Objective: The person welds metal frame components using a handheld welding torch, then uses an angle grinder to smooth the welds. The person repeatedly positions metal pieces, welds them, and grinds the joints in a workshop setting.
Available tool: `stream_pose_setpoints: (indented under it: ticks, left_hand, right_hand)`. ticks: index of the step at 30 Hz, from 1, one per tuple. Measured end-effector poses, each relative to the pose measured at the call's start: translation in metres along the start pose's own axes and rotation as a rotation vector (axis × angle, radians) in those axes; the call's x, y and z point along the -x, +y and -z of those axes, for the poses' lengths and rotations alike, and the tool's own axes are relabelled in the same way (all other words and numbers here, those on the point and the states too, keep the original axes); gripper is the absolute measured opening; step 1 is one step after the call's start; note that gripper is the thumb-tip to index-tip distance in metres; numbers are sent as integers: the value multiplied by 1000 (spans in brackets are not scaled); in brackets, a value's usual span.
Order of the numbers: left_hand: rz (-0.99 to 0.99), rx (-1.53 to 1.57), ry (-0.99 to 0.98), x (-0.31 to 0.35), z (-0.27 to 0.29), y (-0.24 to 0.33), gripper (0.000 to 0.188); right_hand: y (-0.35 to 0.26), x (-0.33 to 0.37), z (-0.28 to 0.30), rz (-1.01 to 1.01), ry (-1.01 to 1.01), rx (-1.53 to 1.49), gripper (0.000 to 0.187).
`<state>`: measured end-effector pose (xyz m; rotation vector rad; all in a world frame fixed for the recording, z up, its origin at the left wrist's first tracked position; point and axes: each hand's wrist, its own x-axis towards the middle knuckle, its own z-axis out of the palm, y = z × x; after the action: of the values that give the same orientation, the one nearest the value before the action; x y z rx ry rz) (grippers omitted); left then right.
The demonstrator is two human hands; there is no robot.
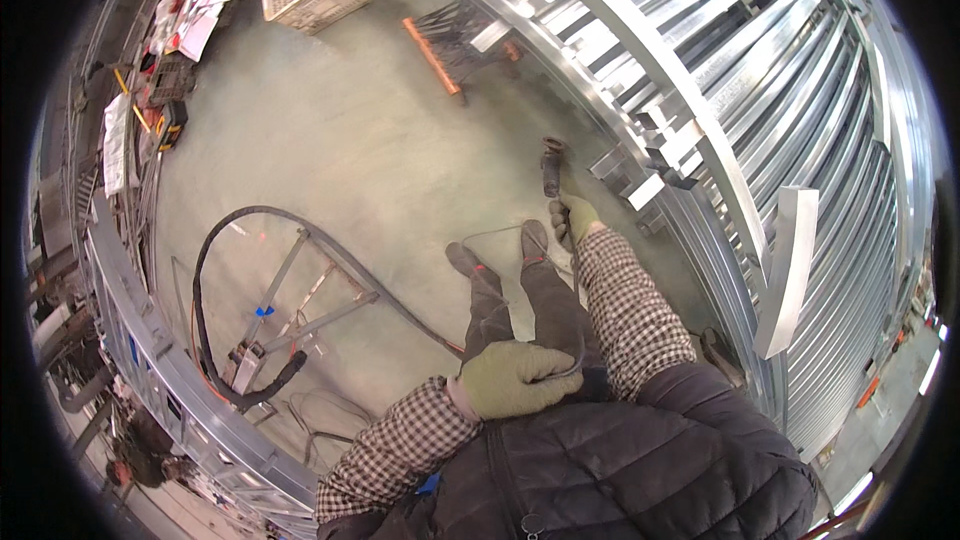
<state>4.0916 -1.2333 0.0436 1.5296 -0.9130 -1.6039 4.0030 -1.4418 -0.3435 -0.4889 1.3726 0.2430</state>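
Note:
My right hand point(572, 218), in a pale green glove, is closed round the rear of a dark angle grinder point(551, 172). The grinder points away from me, its disc end low above the floor, beside the metal frame on the right. In front of my jacket, my left hand point(520, 380), gloved alike, is closed on a thin grey cord point(577, 345). That cord loops past my shoes; where it joins the grinder is hard to make out.
Long silver metal bars point(800, 90) fill a rack on the right, and a short bar point(788, 275) sticks out from it. A thick black hose point(200, 290) arches over a metal stand at left. A plastic basket point(345, 5) and an orange-edged rack point(432, 55) stand ahead.

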Motion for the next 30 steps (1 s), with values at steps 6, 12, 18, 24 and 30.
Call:
stream_pose_setpoints:
  ticks: [6,12,18,24,30]
  left_hand:
    - [54,401,7,43,-10,-69,41]
    - [256,920,308,43,3,-150,78]
    - [415,1395,715,26,53,-211,107]
    - [67,1681,835,48,119,-215,88]
    - [-301,1974,1118,121,175,-192,66]
  right_hand:
    - [-68,122,-66,14,-2,520,22]
    - [-66,266,-145,271,-259,788,28]
    - [-35,437,-194,426,-499,971,42]
    - [-9,528,-208,771,-1003,1367,39]
    - [-3,508,-218,658,-935,1736,43]
